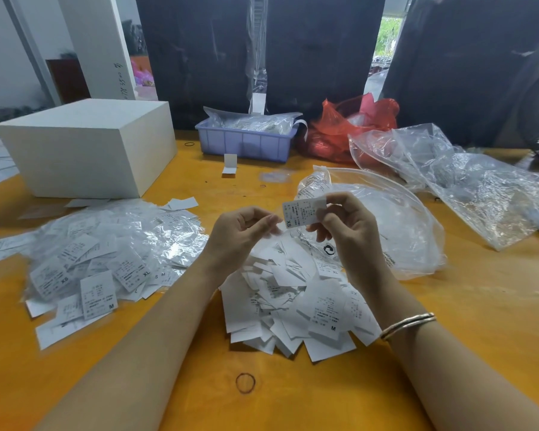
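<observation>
A garment-packing workshop: an orange worktop [293, 409] carries a loose heap of printed size labels [293, 300] marked XS, M and XL. Beside it lie labels in clear sleeves [106, 244], crumpled plastic bags [464, 188], a lilac plastic bin [246, 144] of packets and stray rubber bands [245, 382]. Dark wrapped bales [199, 57] stand behind.

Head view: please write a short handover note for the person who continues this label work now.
Right hand pinches one white label marked XS, raised over the table. Left hand pinches what looks like a thin clear sleeve beside it.
Done: a pile of sleeved labels lies at the left.
Left: the loose labels heaped between the forearms, starting with the held one, which is not yet in its sleeve.
</observation>
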Available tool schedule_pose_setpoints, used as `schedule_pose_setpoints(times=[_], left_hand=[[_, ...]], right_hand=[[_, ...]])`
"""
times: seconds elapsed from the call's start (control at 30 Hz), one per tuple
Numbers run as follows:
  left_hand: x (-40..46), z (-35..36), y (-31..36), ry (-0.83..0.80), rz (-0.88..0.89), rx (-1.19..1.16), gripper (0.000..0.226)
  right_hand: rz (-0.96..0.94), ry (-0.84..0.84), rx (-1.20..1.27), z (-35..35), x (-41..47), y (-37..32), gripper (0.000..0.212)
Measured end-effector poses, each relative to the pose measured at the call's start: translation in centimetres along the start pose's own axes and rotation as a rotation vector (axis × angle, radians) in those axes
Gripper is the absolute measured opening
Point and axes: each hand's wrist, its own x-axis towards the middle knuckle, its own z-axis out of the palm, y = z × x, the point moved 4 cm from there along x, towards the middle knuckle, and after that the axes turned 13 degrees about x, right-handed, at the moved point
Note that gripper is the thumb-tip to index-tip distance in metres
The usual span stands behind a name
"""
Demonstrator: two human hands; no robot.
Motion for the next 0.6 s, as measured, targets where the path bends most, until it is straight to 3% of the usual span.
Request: schedule_pose_setpoints(times=[0.5,0.6], left_hand=[[-0.1,0.7,-0.4,-0.101,-0.017,-0.004,0.02],[0.0,0.7,-0.6,-0.098,-0.023,0.033,0.019]], right_hand=[[0.218,-0.262,-0.142,1.1,-0.6,2.1,0.022],[0.188,-0.194,-0.276,0.9,-0.5,2.6,0.023]])
